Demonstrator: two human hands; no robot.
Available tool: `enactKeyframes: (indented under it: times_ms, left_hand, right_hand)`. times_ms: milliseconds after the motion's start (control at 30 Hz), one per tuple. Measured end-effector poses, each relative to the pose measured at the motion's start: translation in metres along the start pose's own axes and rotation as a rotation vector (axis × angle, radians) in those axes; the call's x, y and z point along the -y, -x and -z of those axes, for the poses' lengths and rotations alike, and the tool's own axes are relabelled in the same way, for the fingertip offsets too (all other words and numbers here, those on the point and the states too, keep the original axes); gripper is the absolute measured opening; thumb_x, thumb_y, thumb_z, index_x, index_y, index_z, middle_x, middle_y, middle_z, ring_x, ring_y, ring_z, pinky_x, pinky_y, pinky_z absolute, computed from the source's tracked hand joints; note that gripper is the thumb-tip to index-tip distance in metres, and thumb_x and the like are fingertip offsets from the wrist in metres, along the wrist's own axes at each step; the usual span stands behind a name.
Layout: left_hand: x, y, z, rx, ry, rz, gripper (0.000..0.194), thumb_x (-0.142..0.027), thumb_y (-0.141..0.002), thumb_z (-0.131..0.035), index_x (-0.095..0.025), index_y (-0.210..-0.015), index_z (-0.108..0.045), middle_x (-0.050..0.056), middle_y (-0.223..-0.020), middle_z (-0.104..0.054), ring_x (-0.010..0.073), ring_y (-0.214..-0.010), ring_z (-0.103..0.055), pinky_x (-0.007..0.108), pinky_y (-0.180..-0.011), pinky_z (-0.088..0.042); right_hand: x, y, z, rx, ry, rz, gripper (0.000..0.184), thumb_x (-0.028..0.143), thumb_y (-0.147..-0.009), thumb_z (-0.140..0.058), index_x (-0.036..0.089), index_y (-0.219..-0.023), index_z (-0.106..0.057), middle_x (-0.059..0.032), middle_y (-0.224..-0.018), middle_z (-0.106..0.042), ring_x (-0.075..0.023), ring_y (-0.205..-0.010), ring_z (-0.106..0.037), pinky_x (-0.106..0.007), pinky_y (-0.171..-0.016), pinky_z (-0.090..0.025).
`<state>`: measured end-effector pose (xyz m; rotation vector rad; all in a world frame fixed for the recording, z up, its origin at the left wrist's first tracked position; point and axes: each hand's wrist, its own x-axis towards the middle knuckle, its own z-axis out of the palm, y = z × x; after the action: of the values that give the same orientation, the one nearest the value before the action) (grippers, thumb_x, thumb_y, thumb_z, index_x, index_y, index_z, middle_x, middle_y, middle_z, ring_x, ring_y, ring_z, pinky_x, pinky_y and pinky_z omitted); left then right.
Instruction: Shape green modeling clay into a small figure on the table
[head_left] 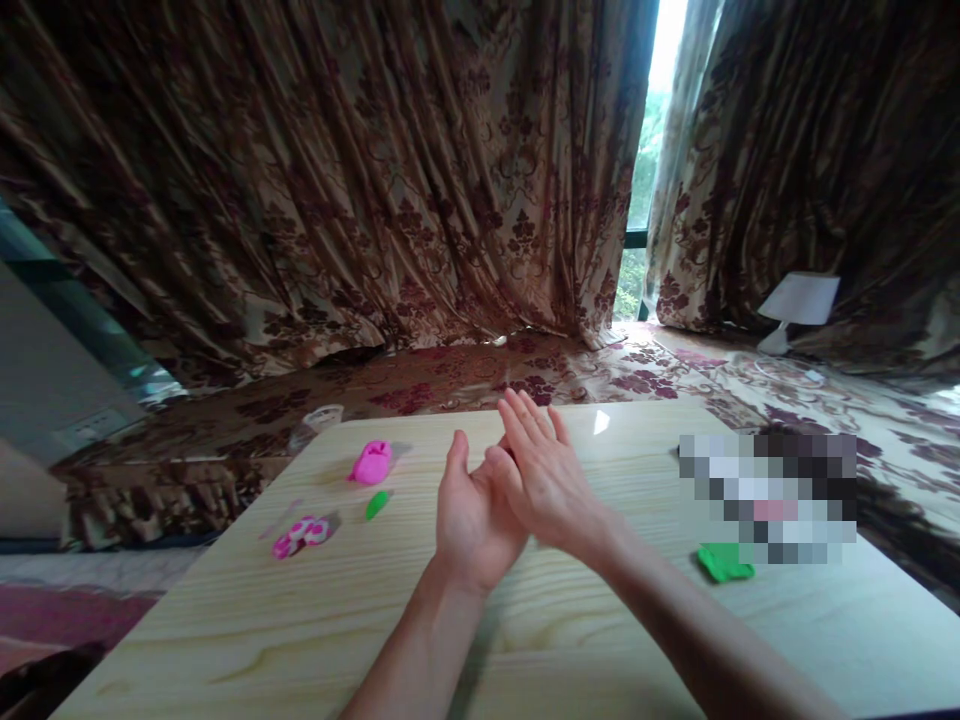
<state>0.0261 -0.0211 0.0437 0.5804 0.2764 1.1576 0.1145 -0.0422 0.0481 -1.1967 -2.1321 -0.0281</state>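
My left hand (471, 530) is held palm up over the table, its thumb raised and stretched out. Across its palm lies my right hand (551, 480), fingers straight and flat. The palms meet, and the left fingers are mostly covered. Whether anything lies between them is hidden. Left of my hands sit a hollow pink lump like modelling clay (373, 464) and a small green oval piece (377, 505). Nearer me is a pink-and-white spotted piece (301, 536). A flattened green clay piece (726, 562) lies to the right.
The pale wood-grain table (300, 640) extends under everything. A clear plastic container (315, 425) stands by its far left corner. A blurred-out patch (772, 495) covers something at the right edge. Behind are a cloth-covered ledge (465, 375), patterned curtains (337, 180) and a white lamp (799, 298).
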Motion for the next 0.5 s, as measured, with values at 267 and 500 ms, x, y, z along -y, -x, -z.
enactKeyframes:
  times_ms: [267,500]
  left_hand:
    - [0.005,-0.006,0.005,0.01,0.072,-0.017,0.053,-0.052,-0.085,-0.023,-0.03,-0.131,-0.038,-0.001,-0.145,-0.029,0.0177,-0.134,-0.021,0.038,-0.108,-0.019]
    - [-0.002,-0.015,0.0,-0.05,0.096,-0.134,0.066,-0.058,-0.083,-0.02,-0.019,-0.133,-0.036,0.008,-0.142,-0.034,0.0216,-0.133,-0.023,0.045,-0.108,-0.013]
  right_hand:
    - [0.009,-0.003,0.003,0.007,-0.06,0.093,0.059,0.045,-0.088,-0.036,0.014,-0.137,-0.031,-0.0077,-0.146,-0.025,-0.0232,-0.136,-0.014,-0.048,-0.11,-0.009]
    - [0.013,0.004,0.004,0.115,-0.083,0.252,0.058,0.042,-0.088,-0.036,0.014,-0.138,-0.028,-0.0062,-0.147,-0.021,-0.0197,-0.137,-0.01,-0.041,-0.111,-0.009]
